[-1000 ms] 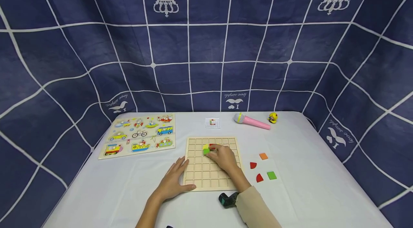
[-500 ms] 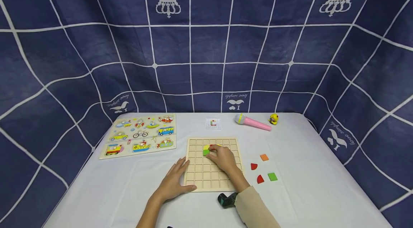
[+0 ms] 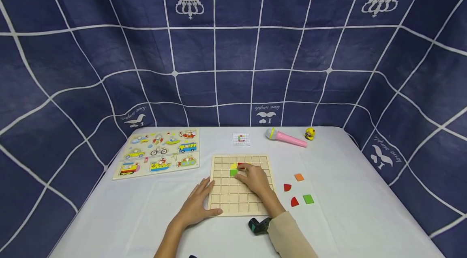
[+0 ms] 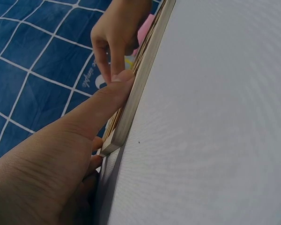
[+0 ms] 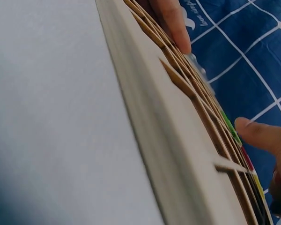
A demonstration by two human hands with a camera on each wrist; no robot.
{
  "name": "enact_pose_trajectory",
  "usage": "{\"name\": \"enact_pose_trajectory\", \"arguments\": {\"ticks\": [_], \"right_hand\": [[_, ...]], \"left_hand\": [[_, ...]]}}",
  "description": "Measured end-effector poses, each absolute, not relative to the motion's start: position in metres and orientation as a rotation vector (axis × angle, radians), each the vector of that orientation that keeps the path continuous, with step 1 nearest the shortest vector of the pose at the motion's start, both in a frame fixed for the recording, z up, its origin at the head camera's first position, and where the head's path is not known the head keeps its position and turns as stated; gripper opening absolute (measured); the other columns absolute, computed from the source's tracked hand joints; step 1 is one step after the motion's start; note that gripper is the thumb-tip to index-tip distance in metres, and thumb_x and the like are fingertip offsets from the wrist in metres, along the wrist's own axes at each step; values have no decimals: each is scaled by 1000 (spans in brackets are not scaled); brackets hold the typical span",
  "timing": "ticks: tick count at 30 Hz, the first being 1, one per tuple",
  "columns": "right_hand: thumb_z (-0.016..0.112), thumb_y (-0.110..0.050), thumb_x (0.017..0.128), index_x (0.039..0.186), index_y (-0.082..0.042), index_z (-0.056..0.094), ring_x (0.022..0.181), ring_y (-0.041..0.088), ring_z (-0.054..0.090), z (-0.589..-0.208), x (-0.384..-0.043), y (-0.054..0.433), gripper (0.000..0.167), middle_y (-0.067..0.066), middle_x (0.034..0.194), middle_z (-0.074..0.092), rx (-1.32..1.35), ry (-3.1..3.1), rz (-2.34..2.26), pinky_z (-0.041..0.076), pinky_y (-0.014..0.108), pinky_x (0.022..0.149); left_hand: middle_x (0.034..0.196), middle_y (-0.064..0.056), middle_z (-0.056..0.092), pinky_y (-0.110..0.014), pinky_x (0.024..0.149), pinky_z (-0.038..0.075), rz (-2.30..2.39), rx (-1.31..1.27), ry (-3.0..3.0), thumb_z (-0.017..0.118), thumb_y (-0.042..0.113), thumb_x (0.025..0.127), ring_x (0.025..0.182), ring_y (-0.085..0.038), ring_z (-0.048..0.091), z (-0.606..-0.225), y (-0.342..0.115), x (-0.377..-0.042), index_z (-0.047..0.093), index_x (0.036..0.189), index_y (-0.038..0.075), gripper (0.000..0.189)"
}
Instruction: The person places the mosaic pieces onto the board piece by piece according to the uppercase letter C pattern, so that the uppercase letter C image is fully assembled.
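A square wooden grid board (image 3: 238,200) lies on the white table. My left hand (image 3: 197,204) rests at its lower left, fingers along the left edge and thumb on the front edge; the left wrist view shows that thumb (image 4: 103,101) up close. Over the upper middle cells, my right hand (image 3: 254,179) points its bent index finger and thumb down beside a green square tile (image 3: 233,173). A yellow piece (image 3: 234,166) sits just behind the green tile, and a red piece (image 3: 240,164) is partly covered by the fingers. Whether the right fingertips grip a tile is hidden.
Right of the board lie an orange tile (image 3: 299,177), a green tile (image 3: 308,199) and two red quarter-round pieces (image 3: 287,187). Farther back are a pattern card (image 3: 241,139), a pink toy microphone (image 3: 290,139) and a yellow figure (image 3: 309,133). A vehicle puzzle (image 3: 158,154) lies left.
The right thumb and index finger have shifted slightly right, showing more of the green and yellow pieces. My left hand stays at the board's edge.
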State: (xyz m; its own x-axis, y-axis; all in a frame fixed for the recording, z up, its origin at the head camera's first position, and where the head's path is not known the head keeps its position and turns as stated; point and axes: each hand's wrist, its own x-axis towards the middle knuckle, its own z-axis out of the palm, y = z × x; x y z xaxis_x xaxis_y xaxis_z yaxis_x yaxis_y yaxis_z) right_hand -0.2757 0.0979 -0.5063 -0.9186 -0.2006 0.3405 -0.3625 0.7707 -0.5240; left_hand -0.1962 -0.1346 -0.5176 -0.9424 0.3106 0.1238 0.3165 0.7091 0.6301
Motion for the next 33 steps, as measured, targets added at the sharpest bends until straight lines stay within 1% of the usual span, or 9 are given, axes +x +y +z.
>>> {"name": "enact_pose_trajectory", "arguments": {"ticks": [3, 5, 7, 9, 15, 19, 25, 28, 33], "right_hand": [[73, -37, 77, 100, -17, 70, 55, 9, 45, -501, -274, 104, 32, 1, 69, 64, 421, -2682, 931, 40, 26, 49], [74, -35, 77, 100, -16, 70, 49, 8, 37, -497, -272, 110, 30, -4, 55, 52, 407, -2664, 967, 33, 24, 44], [74, -33, 77, 99, -16, 70, 45, 7, 29, -491, -270, 116, 28, -6, 48, 37, 392, -2645, 997, 26, 23, 41], [75, -31, 77, 98, -16, 71, 44, 6, 25, -486, -269, 124, 26, -8, 47, 31, 392, -2622, 999, 22, 22, 40], [76, -25, 77, 98, -16, 71, 45, 6, 25, -466, -265, 156, 23, -7, 49, 33, 347, -2584, 1010, 21, 21, 40], [76, -28, 77, 99, -16, 71, 45, 9, 27, -459, -258, 187, 25, -5, 50, 34, 264, -2629, 1031, 22, 21, 39], [76, -33, 75, 102, -16, 70, 46, 12, 28, -462, -243, 239, 32, -2, 52, 33, 140, -2700, 1075, 25, 24, 39], [75, -32, 76, 104, -15, 69, 46, 12, 28, -467, -232, 263, 32, -2, 52, 33, 58, -2714, 1073, 26, 25, 39], [74, -33, 78, 105, -13, 69, 47, 10, 26, -473, -215, 294, 34, -3, 52, 32, 43, -2702, 1026, 26, 27, 40]], "left_hand": [[149, -14, 24, -55, 106, 21, -1079, -527, -2893, 71, 62, 64, 137, -35, 17, -517, -135, -196, 36, 143, 9, 101], [149, -14, 24, -55, 106, 21, -1080, -529, -2895, 72, 62, 64, 137, -35, 17, -517, -134, -197, 36, 143, 9, 101], [149, -14, 24, -55, 106, 21, -1077, -529, -2896, 72, 62, 64, 136, -36, 17, -517, -134, -197, 36, 143, 9, 101], [150, -14, 24, -55, 106, 21, -1073, -522, -2901, 72, 62, 64, 136, -36, 17, -517, -134, -197, 35, 143, 9, 101], [150, -12, 23, -55, 106, 20, -1076, -512, -2902, 71, 62, 64, 137, -36, 16, -517, -135, -197, 34, 143, 10, 101], [150, -13, 22, -56, 106, 21, -1082, -516, -2912, 71, 63, 64, 137, -36, 16, -517, -135, -197, 34, 144, 10, 102], [150, -13, 22, -56, 105, 21, -1073, -503, -2906, 72, 62, 64, 136, -37, 16, -516, -136, -198, 34, 143, 10, 102], [150, -12, 22, -57, 105, 21, -1074, -504, -2910, 72, 62, 64, 136, -37, 16, -516, -136, -198, 34, 143, 11, 102], [150, -13, 22, -57, 105, 20, -1093, -508, -2901, 73, 61, 64, 136, -37, 16, -517, -135, -199, 35, 143, 10, 102]]}}
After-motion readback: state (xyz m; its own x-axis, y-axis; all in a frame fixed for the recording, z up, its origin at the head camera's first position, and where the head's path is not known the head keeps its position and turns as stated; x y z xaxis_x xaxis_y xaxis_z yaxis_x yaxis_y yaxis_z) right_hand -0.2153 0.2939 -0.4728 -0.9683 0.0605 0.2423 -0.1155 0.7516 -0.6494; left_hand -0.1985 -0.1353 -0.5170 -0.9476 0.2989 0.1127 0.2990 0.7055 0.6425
